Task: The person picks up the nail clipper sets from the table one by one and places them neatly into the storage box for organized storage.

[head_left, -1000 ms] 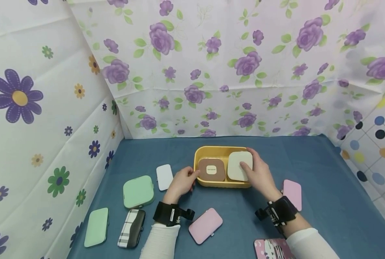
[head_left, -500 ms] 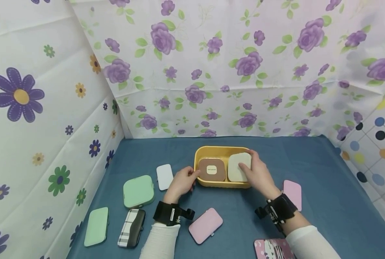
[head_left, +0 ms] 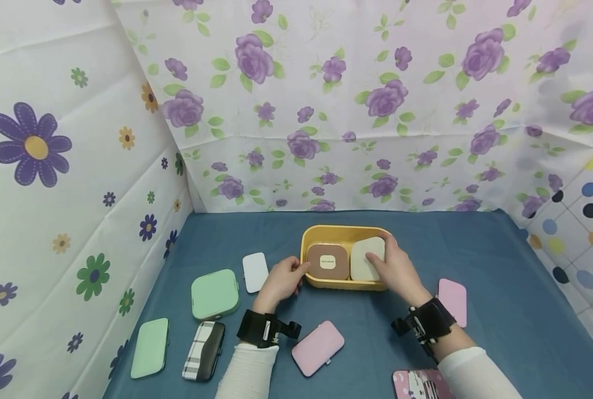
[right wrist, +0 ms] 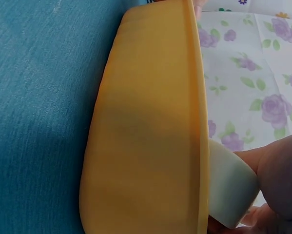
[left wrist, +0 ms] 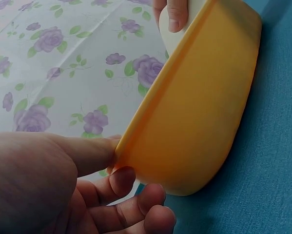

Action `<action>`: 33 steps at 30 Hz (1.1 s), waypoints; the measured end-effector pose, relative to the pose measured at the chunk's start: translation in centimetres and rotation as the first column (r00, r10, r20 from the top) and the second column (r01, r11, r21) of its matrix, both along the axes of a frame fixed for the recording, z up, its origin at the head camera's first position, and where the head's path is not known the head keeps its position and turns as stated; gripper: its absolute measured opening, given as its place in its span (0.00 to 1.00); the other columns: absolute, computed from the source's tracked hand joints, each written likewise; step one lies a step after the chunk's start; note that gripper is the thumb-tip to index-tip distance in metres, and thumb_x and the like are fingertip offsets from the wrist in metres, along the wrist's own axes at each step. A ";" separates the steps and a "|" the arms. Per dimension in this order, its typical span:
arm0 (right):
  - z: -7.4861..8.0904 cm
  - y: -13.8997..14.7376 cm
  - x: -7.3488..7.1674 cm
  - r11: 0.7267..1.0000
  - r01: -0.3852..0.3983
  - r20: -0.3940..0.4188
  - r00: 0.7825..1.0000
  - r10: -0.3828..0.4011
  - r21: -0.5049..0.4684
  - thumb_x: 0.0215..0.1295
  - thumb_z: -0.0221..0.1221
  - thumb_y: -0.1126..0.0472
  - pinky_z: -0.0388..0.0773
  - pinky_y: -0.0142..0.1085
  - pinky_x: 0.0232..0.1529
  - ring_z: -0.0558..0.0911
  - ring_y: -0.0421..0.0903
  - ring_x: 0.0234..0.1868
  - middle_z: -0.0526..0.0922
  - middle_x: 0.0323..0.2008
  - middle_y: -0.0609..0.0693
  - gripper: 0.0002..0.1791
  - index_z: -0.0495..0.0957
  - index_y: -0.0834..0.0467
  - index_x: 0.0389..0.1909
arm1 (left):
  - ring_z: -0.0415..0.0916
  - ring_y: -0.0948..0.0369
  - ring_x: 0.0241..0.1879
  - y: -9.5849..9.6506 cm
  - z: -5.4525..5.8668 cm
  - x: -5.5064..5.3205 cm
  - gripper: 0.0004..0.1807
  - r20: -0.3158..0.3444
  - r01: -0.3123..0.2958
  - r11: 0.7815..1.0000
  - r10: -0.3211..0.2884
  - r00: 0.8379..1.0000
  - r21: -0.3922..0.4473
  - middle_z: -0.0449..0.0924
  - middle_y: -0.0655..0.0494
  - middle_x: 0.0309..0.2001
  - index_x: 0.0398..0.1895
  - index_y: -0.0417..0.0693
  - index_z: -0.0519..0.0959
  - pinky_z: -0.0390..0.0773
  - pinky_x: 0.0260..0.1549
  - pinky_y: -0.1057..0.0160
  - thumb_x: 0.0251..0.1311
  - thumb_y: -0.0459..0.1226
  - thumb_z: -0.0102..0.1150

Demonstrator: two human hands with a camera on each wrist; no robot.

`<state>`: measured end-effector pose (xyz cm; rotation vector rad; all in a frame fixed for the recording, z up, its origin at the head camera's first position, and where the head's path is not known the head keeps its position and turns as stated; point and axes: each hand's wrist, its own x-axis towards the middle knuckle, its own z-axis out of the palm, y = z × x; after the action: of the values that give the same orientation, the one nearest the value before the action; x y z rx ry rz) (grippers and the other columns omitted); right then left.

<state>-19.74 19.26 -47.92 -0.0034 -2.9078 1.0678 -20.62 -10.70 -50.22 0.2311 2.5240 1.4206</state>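
Observation:
A yellow plastic bin stands toward the back of the blue cloth. At its left end my left hand pinches the rim between thumb and fingers; in the left wrist view the other fingers curl loosely below the rim. Inside the bin's left half lies a brown case with a cream label. My right hand grips a cream rounded-square case in the right half, thumb on its face and fingers over its far right side. That case still rises above the rim in the right wrist view.
Left of the bin lie a white case, two green cases and a plaid-and-black case. In front is a pink case; another pink case and a patterned pink one lie right. Floral cloths hang behind.
The cream case has shifted slightly down and toward the near side of the bin with my right hand. My left hand keeps its place on the rim.

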 end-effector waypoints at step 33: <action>0.2 -0.3 0.4 0.995 -0.093 0.123 0.988 0.089 0.022 0.78 0.62 0.46 0.61 0.67 0.73 0.59 0.74 0.78 0.47 0.80 0.79 0.56 0.36 0.72 0.84 | 0.77 0.57 0.20 0.0 -0.1 0.1 0.19 0.005 0.001 1.000 -0.001 1.000 0.015 0.79 0.51 0.26 0.37 0.45 0.77 0.74 0.23 0.59 0.82 0.50 0.56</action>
<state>-19.35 18.98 -47.70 0.0685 -3.0590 1.0770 -20.56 -10.68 -50.34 0.2311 2.5092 1.4388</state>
